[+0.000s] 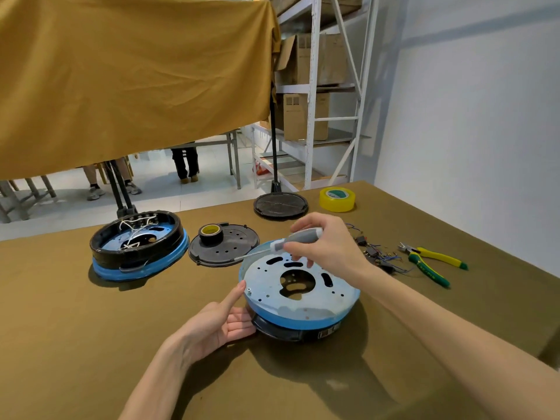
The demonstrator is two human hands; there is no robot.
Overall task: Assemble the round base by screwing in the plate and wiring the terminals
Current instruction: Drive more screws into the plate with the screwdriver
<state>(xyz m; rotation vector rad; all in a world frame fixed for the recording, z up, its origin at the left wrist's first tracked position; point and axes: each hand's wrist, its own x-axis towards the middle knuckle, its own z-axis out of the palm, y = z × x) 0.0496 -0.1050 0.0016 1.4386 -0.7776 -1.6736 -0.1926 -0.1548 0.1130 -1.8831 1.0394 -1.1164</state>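
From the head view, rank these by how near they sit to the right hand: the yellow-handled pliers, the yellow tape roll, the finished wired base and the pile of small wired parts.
1. Pile of small wired parts, just right of the right hand.
2. Yellow tape roll, behind the hand, toward the far edge.
3. Yellow-handled pliers, farther right.
4. Finished wired base, far left.

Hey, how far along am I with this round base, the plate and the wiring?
The plate already sits in the round base. One screw stands at its left edge, beside your left hand, while your right hand holds the screwdriver away from it. The wires lie loose on the table, so wiring looks untouched.
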